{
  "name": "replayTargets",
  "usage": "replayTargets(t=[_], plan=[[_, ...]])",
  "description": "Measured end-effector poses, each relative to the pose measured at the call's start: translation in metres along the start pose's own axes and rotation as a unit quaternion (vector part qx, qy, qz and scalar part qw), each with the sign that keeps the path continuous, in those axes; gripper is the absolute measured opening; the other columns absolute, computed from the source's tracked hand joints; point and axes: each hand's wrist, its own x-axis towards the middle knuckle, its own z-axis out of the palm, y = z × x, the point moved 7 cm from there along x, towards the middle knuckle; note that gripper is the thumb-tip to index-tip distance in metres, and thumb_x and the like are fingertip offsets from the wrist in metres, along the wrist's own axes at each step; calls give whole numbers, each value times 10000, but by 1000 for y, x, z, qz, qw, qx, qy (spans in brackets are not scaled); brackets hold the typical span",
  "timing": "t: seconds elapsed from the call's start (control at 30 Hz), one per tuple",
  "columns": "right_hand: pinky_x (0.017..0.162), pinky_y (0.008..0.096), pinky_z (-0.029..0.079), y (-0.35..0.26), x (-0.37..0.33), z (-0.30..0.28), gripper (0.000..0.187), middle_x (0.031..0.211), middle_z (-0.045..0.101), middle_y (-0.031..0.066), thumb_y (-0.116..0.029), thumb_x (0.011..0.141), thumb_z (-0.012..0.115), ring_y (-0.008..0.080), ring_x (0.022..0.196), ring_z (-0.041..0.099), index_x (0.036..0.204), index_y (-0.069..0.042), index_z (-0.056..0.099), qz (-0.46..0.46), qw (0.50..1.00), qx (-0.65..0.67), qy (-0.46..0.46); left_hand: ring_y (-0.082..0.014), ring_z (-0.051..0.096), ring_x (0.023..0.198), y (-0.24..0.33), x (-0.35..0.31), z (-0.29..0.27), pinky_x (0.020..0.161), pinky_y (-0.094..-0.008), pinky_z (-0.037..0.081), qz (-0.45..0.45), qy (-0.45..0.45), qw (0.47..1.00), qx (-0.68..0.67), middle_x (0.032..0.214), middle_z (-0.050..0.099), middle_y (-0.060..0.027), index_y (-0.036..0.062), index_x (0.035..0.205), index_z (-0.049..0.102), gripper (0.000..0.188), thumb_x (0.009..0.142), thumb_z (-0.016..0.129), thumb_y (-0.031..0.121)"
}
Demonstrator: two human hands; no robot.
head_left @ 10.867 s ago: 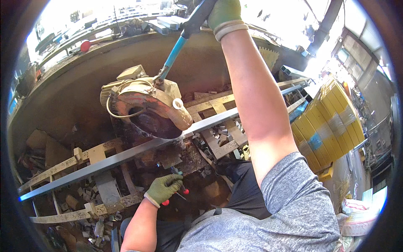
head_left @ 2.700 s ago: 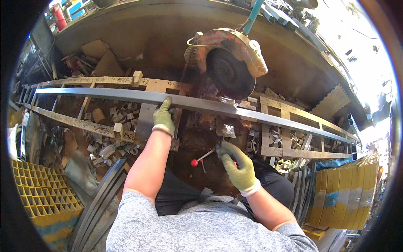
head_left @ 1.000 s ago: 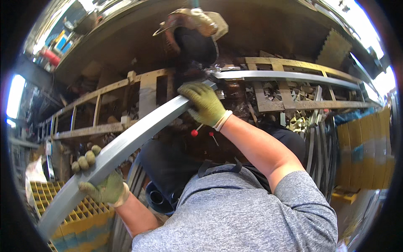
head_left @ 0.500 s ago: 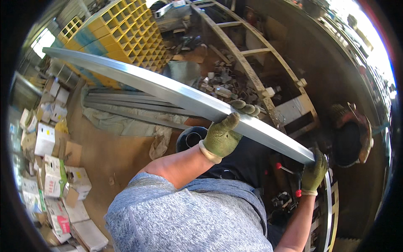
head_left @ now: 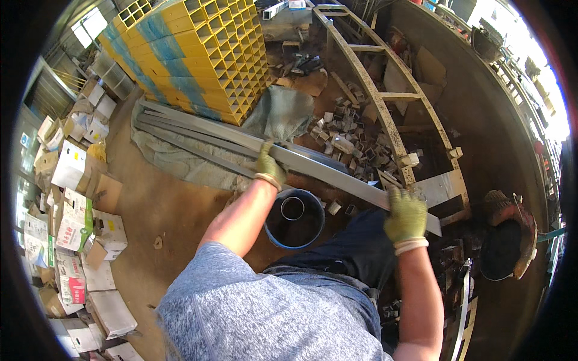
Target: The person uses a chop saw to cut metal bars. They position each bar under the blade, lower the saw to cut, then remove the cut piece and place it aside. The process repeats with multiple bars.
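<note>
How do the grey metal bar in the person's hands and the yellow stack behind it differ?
The grey metal bar is one long, thin, plain piece, gripped by the left hand and right hand. The yellow stack is a wide block of many square-ended pieces, partly wrapped in blue film, and nobody touches it. The bar lies slanted across the view; the stack rests on the floor.

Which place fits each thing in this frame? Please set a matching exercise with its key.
Things:
1. left hand
2. right hand
3. stack of yellow gratings
4. round dark bucket

Places:
A. far upper left, behind the pile of long tubes
B. on the floor, under the grey metal tube
C. gripping the tube near its cut end
D. gripping the tube further along, over the pile

Pairs: 1-D, 2-C, 3-A, 4-B
</note>
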Motion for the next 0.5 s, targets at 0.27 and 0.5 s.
replayTargets(t=[0.27,0.5], plan=[[1024,532,641,-140,88,36,716,1501,772,203,-178,1071,701,387,1235,800,1767,-101,549,-121,989,52,-73,-244,752,860,91,136,-85,897,-427,679,90,89,992,17,943,764,-25,170,1087,722,297,1138,788,454],[970,542,636,-141,128,52,586,1346,810,177,-172,1041,748,376,1186,807,1614,-90,656,-109,991,64,-33,-269,765,977,127,173,-73,983,-511,672,112,94,989,14,1117,779,-86,120,1281,733,452,1171,716,558]])
